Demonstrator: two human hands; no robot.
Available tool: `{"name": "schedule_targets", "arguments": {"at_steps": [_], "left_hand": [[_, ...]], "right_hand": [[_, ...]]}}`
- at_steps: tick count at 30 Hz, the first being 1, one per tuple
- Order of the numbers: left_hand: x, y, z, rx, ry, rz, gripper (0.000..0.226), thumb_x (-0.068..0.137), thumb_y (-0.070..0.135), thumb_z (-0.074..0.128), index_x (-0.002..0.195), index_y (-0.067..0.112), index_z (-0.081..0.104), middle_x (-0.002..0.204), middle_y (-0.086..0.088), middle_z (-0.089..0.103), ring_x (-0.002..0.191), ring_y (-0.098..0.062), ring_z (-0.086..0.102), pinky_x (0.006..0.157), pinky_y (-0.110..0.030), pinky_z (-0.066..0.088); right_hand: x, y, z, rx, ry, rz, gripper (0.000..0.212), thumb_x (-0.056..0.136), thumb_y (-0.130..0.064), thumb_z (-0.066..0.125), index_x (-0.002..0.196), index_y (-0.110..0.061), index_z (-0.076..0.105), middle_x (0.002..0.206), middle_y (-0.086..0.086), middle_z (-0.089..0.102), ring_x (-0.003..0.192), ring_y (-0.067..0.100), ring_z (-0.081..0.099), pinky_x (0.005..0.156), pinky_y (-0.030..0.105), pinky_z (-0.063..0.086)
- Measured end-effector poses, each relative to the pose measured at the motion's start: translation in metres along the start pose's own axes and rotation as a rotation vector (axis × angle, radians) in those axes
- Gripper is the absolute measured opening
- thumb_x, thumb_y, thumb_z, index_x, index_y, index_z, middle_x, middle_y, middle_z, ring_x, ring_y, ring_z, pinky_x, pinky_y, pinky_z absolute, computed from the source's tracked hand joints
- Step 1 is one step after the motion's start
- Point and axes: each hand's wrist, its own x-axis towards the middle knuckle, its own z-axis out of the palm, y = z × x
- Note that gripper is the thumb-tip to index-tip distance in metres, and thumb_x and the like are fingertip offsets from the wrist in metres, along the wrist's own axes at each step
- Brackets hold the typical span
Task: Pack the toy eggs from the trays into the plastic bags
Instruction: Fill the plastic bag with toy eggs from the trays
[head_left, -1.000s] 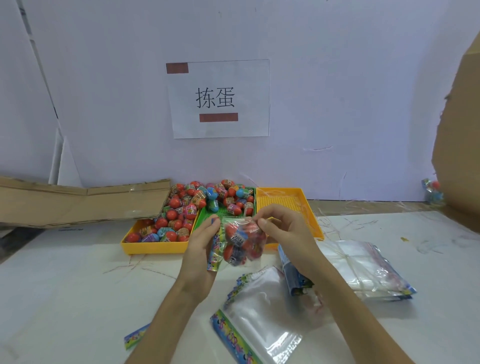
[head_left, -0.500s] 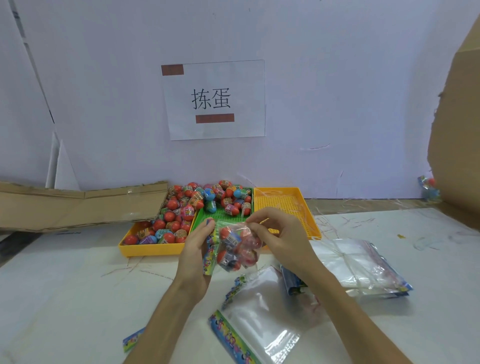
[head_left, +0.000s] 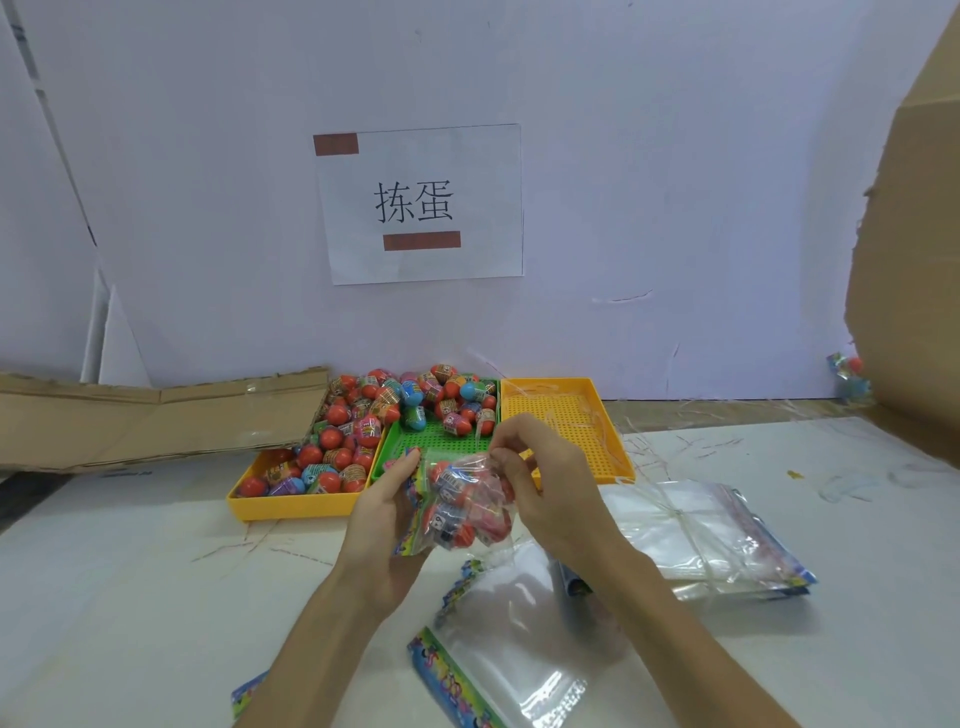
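From the head view, the filled bag (head_left: 462, 506) of toy eggs hangs upright between both hands above the table (head_left: 130, 597), left hand (head_left: 387, 512) gripping its left edge, right hand (head_left: 540, 480) fingers (head_left: 501, 460) pinched on the mouth directly above, nearest for sealing.

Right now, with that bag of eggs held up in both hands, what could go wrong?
1. The filled bag hangs in the air between the left hand and the right hand. If its top is not sealed yet, which I cannot tell, eggs might tumble out onto the table.
2. The thin plastic bulges around the eggs, so a hard pinch could perhaps tear it.
3. An empty bag lies right below; a dropped bag could knock it away.
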Motion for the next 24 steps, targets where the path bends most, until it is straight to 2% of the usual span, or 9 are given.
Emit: {"name": "schedule_targets", "arguments": {"at_steps": [4, 8, 9, 12, 16, 18, 21, 23, 24], "left_hand": [[-0.002, 0.0, 0.0, 0.026, 0.021, 0.023, 0.034, 0.079, 0.036, 0.064, 0.093, 0.012, 0.083, 0.103, -0.014, 0.077, 0.085, -0.024, 0.077, 0.06, -0.033, 0.06], [0.0, 0.001, 0.002, 0.101, 0.107, 0.084, 0.047, 0.095, 0.033, 0.059, 0.138, 0.013, 0.058, 0.129, -0.012, 0.068, 0.115, -0.028, 0.067, 0.094, -0.045, 0.056], [0.0, 0.001, 0.002, 0.125, 0.107, 0.113, 0.044, 0.097, 0.032, 0.058, 0.137, 0.016, 0.057, 0.126, -0.008, 0.071, 0.114, -0.025, 0.069, 0.093, -0.043, 0.057], [0.0, 0.001, 0.001, 0.159, 0.092, 0.167, 0.011, 0.097, 0.027, 0.057, 0.107, 0.028, 0.061, 0.086, 0.013, 0.078, 0.081, -0.007, 0.076, 0.059, -0.024, 0.06], [-0.002, 0.001, 0.004, 0.221, 0.08, 0.211, 0.008, 0.1, 0.025, 0.055, 0.1, 0.032, 0.059, 0.076, 0.029, 0.072, 0.071, 0.012, 0.068, 0.054, -0.012, 0.054], [-0.003, 0.0, 0.003, 0.256, 0.084, 0.217, 0.01, 0.099, 0.027, 0.056, 0.103, 0.035, 0.061, 0.088, 0.028, 0.071, 0.081, 0.011, 0.069, 0.067, -0.016, 0.057], [-0.003, -0.001, 0.004, 0.244, 0.077, 0.204, 0.012, 0.096, 0.029, 0.057, 0.105, 0.037, 0.061, 0.116, 0.02, 0.059, 0.115, -0.006, 0.06, 0.108, -0.04, 0.046], [-0.003, -0.001, 0.004, 0.237, 0.064, 0.21, 0.012, 0.095, 0.031, 0.058, 0.106, 0.037, 0.06, 0.121, 0.018, 0.057, 0.124, -0.013, 0.056, 0.114, -0.044, 0.041], [-0.003, -0.002, 0.004, 0.238, 0.056, 0.212, 0.012, 0.095, 0.031, 0.058, 0.106, 0.036, 0.059, 0.12, 0.018, 0.057, 0.121, -0.008, 0.059, 0.11, -0.039, 0.046]], "right_hand": [[-0.001, 0.002, 0.001, -0.056, -0.048, 0.0, 0.015, 0.101, -0.006, 0.054, 0.1, -0.021, 0.056, 0.083, -0.011, 0.057, 0.077, 0.008, 0.056, 0.062, 0.021, 0.048], [0.002, 0.001, -0.004, 0.101, -0.133, 0.168, 0.012, 0.1, -0.008, 0.059, 0.095, -0.018, 0.06, 0.075, -0.008, 0.06, 0.066, 0.008, 0.059, 0.058, 0.02, 0.05], [0.003, 0.0, -0.006, 0.154, -0.139, 0.227, 0.011, 0.1, -0.01, 0.06, 0.093, -0.019, 0.061, 0.075, -0.006, 0.061, 0.064, 0.008, 0.059, 0.057, 0.026, 0.053], [0.004, -0.002, -0.01, 0.3, -0.183, 0.36, 0.009, 0.1, -0.014, 0.061, 0.092, -0.012, 0.062, 0.07, -0.005, 0.063, 0.061, 0.011, 0.061, 0.056, 0.029, 0.055], [0.006, -0.003, -0.013, 0.417, -0.239, 0.535, 0.016, 0.1, -0.018, 0.061, 0.085, -0.012, 0.063, 0.066, -0.008, 0.062, 0.06, 0.014, 0.062, 0.051, 0.031, 0.056], [0.007, -0.002, -0.013, 0.451, -0.232, 0.59, 0.021, 0.099, -0.019, 0.062, 0.078, -0.019, 0.063, 0.068, -0.004, 0.061, 0.061, 0.017, 0.064, 0.048, 0.031, 0.056], [0.006, -0.001, -0.012, 0.428, -0.186, 0.61, 0.021, 0.098, -0.02, 0.063, 0.077, -0.021, 0.063, 0.072, 0.002, 0.062, 0.065, 0.019, 0.067, 0.047, 0.03, 0.056], [0.006, 0.001, -0.011, 0.407, -0.169, 0.586, 0.018, 0.099, -0.02, 0.062, 0.081, -0.018, 0.061, 0.071, -0.002, 0.062, 0.064, 0.017, 0.065, 0.048, 0.028, 0.055], [0.006, 0.002, -0.01, 0.383, -0.164, 0.562, 0.017, 0.099, -0.02, 0.062, 0.082, -0.017, 0.061, 0.071, -0.004, 0.063, 0.064, 0.016, 0.064, 0.049, 0.027, 0.054]]}}
